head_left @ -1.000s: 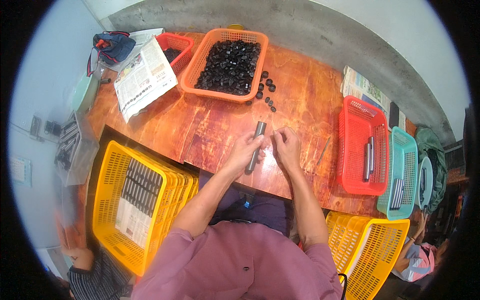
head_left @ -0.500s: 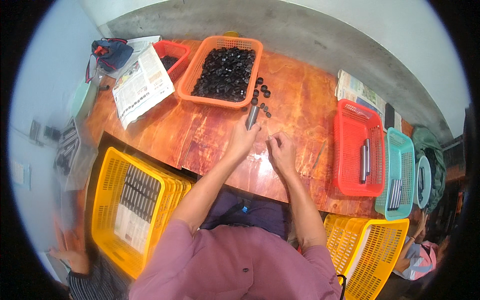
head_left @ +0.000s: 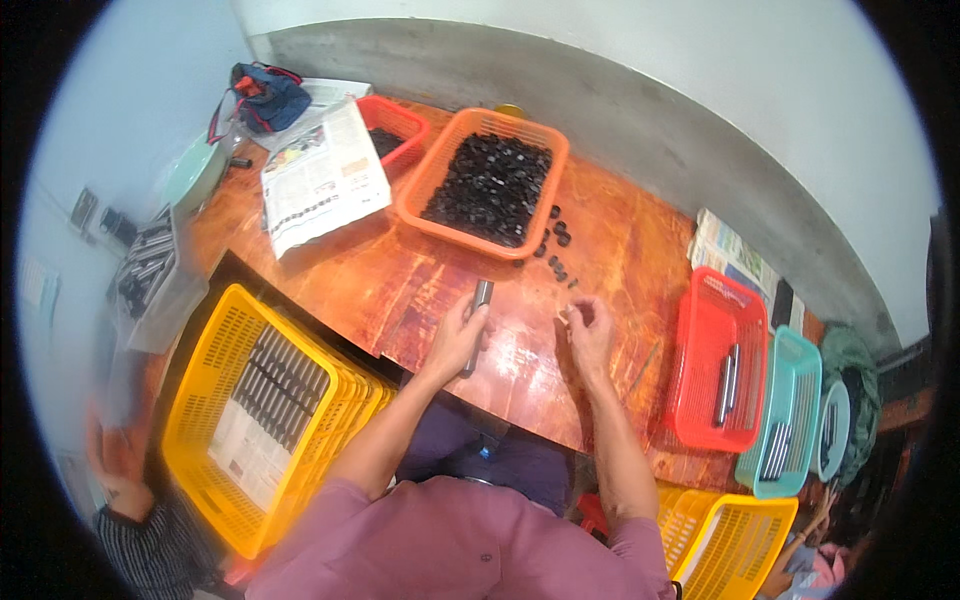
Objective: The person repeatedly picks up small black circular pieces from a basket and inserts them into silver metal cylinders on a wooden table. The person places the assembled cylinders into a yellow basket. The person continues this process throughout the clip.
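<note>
My left hand (head_left: 456,338) is wrapped around a dark grey tube (head_left: 484,293), whose upper end sticks out past the fingers and lower end shows below the palm. It is held just above the table's near edge. To its right, my right hand (head_left: 592,335) has thumb and fingertips pinched together; what they hold, if anything, is too small to tell. Beyond the hands, several small black caps (head_left: 557,267) lie loose on the table. An orange basket (head_left: 410,212) full of similar black pieces stands behind them.
A red basket (head_left: 684,400) and a teal basket (head_left: 752,474), both with tubes, stand at the right. A yellow crate (head_left: 190,420) with rows of tubes is at the lower left; more yellow crates (head_left: 745,540) are at the lower right. Newspaper (head_left: 325,185) lies left. Other people show at both lower corners.
My left hand has drawn the tube leftward and back from the loose caps. My right hand stays pinched, now farther from the left. The whole view has shifted.
</note>
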### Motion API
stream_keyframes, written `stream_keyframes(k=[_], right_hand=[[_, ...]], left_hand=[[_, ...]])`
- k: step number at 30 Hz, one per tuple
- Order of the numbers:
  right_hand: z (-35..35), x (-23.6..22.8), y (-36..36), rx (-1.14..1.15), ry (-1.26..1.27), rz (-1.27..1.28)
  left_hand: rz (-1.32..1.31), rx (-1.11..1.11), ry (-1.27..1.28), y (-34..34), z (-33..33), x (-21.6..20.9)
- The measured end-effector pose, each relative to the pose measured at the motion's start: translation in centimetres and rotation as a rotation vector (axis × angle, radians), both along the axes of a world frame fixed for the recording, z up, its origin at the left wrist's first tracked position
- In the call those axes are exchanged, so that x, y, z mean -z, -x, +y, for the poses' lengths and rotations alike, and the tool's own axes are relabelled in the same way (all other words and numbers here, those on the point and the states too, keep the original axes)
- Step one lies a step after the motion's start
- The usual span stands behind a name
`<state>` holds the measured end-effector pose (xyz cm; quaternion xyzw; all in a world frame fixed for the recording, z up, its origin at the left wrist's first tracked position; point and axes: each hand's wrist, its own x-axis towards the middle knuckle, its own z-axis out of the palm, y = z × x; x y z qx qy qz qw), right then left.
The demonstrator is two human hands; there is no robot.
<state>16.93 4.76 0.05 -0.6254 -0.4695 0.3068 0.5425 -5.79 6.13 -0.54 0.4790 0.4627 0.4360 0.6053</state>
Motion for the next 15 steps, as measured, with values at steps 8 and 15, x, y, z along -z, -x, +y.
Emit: stream_keyframes(k=[8,15], right_hand=[[14.4,-9.2,6.8,-0.473,-0.011,-0.744],[20.7,-7.0,12.1,-0.469,0.518,-1.104]], left_hand=[[0.08,-0.096,-0.171,2.1,0.2,1.1],[-0.006,-0.097,-0.135,1.8,0.6,2.4]])
